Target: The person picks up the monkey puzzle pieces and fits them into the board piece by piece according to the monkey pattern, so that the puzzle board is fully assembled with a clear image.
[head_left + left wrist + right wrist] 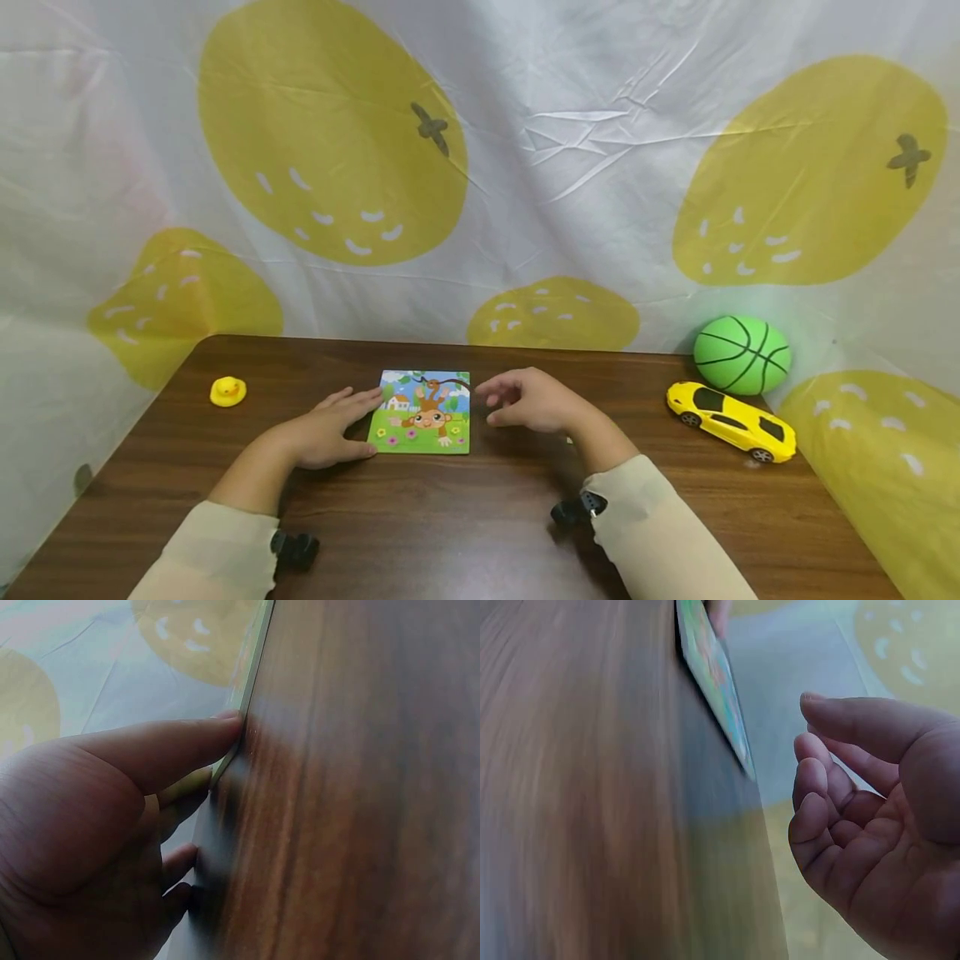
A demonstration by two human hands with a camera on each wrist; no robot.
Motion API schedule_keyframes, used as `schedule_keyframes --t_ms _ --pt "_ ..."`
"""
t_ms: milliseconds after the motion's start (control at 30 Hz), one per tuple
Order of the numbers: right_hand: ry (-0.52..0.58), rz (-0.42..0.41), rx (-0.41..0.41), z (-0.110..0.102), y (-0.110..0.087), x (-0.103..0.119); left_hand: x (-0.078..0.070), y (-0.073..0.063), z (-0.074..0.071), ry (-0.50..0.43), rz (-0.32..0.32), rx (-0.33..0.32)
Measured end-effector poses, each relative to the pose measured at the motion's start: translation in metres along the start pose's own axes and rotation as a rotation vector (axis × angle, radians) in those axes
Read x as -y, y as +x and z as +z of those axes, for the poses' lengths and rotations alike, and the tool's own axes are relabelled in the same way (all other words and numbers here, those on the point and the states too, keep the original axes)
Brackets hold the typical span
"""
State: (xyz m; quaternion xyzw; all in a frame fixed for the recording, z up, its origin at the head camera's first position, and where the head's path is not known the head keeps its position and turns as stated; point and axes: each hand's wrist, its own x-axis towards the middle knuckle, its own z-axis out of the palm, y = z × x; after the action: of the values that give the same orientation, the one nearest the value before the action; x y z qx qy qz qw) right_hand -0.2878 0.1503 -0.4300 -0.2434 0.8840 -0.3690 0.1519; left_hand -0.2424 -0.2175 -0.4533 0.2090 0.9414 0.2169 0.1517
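A square picture board (420,433) with a cartoon monkey hanging from a branch lies flat on the wooden table (450,525). Along its left side rests my left hand (326,433), thumb at the lower corner and fingertips at the upper left edge. In the left wrist view that thumb touches the thin rim of the board (255,671). My right hand (536,402) hovers just off the board's right edge, fingers loosely bent and holding nothing. The right wrist view shows a gap between those fingers (811,817) and the board (718,682).
A yellow rubber duck (227,391) sits at the back left. On the right stand a yellow toy car (731,423) and, behind it, a green ball (742,356) with black lines. A small yellow-green bit (569,440) peeks out beside my right wrist. A lemon-print cloth (525,208) hangs behind the table.
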Motion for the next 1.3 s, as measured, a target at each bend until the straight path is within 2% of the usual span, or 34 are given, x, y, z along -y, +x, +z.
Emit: schedule_keyframes --t_ms 300,633,933,1200,1300 --pt "0.047 0.087 -0.033 -0.031 -0.04 -0.035 -0.003 0.002 0.0 0.003 0.002 0.007" --pt "0.05 0.141 -0.036 -0.057 -0.07 -0.072 -0.006 0.001 0.001 -0.003 0.004 0.004" --pt "0.041 0.148 -0.054 -0.062 -0.076 -0.088 0.0 0.001 0.002 -0.017 -0.015 0.003" --pt "0.049 0.212 -0.014 -0.064 -0.077 -0.098 -0.002 0.0 0.0 -0.014 -0.008 0.001" --pt "0.041 0.213 0.004 -0.064 -0.076 -0.096 -0.002 0.0 0.0 -0.017 -0.007 -0.001"
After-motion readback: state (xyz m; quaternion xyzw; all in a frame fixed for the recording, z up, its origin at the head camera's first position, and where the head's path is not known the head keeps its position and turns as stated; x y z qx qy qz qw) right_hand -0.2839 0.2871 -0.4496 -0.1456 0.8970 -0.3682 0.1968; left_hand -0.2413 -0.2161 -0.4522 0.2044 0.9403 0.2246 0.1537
